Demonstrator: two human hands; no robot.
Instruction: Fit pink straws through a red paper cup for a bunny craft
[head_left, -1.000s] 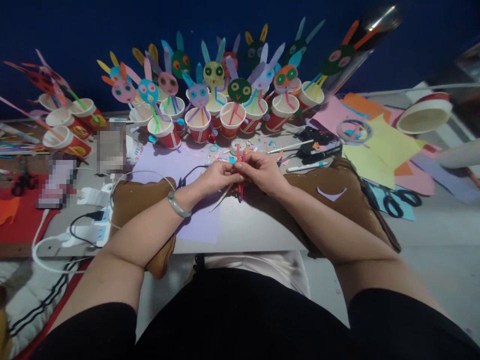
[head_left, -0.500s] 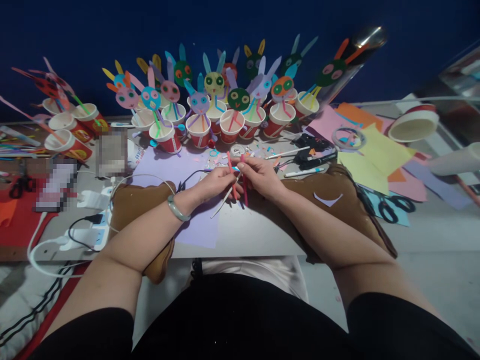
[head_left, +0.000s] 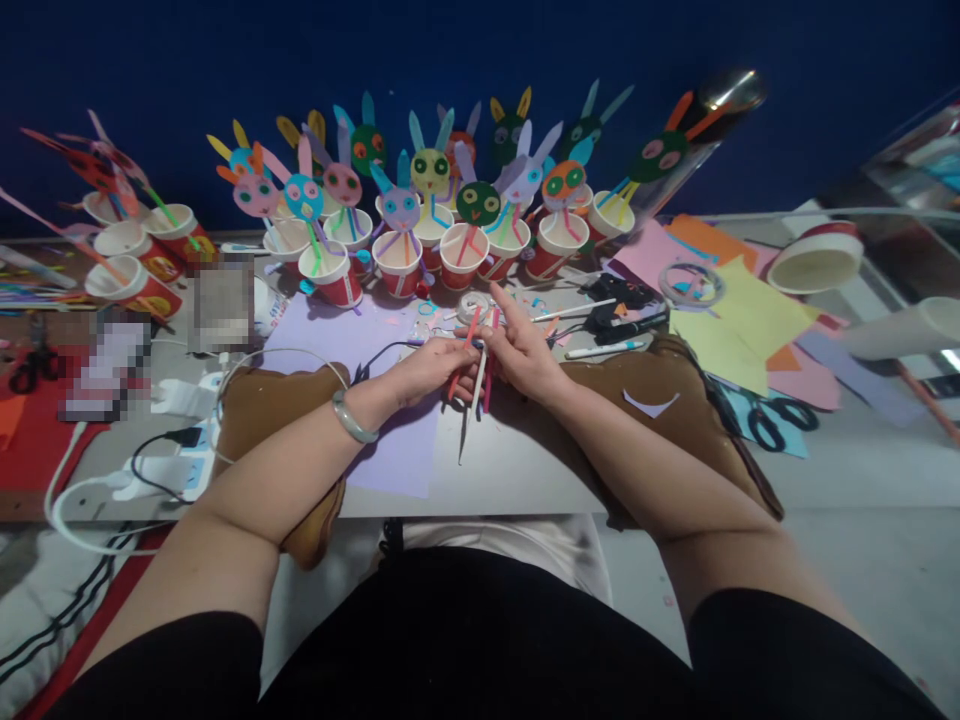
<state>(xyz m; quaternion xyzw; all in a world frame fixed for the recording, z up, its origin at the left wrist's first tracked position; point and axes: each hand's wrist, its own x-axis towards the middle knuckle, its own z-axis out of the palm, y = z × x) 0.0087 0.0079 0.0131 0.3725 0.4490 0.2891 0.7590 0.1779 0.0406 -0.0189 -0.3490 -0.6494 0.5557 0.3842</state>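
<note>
I have both grips close together over the front half of the desk (head_left: 517, 485). My left grip (head_left: 429, 370) is closed to a pinch on a red straw (head_left: 474, 324), which slants with its upper end to the right. My right grip (head_left: 531, 362) holds a pink straw (head_left: 488, 392), nearly upright in my view, and its index finger points up and away toward the cups. Between the two straws a white stick (head_left: 475, 388) runs down, with a thin dark tip at its lower end; it seems to sit at my right thumb, though I cannot tell which fingers carry it. Nor can I tell whether my fingers touch each other behind the straws.

A bangle (head_left: 353, 416) circles my left wrist. Under that forearm lie a brown pad (head_left: 281, 408) and a purple sheet (head_left: 397, 465). Just beyond my grips sits a tape roll (head_left: 475, 303) among paper scraps. Behind it stand red cups (head_left: 401, 268) with paper rabbit heads (head_left: 397, 208) rising from them on bent straws.

To the right, past a white pen (head_left: 606, 347), a yellow sheet (head_left: 757, 345) overlaps other coloured paper, with black-handled scissors (head_left: 766, 428) near it.
</note>
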